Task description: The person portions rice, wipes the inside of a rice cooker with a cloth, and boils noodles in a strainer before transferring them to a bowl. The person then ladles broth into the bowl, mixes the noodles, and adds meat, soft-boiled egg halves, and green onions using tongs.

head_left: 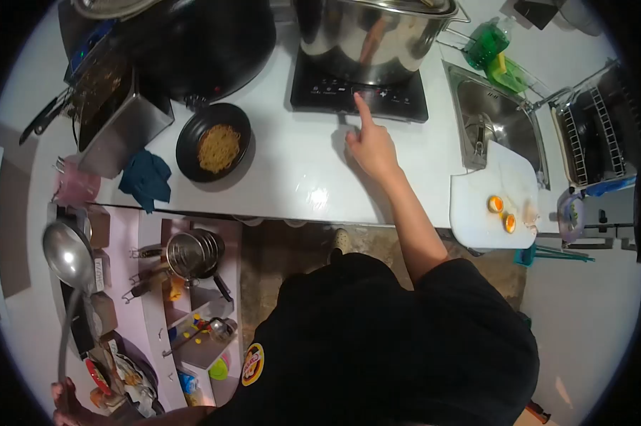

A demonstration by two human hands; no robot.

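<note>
My right hand (374, 150) holds nothing; its index finger is stretched out and its tip rests on the control panel of a black induction cooktop (310, 99). A large shiny steel pot (327, 39) stands on that cooktop. At the lower left my left hand (72, 410) grips the long handle of a steel ladle (68, 254), bowl end pointing away from me. A black bowl (185, 153) with noodles (219, 148) sits on the white counter. On a white cutting board (476, 206) lie two egg halves (496, 204) with orange yolks.
Left of the noodle bowl are a dark blue cloth (146, 181), a metal box (121, 135) and a large black pot (214, 46). A sink (494, 106) and dish rack (594, 131) stand right. Strainers (192, 254) hang by the lower shelves.
</note>
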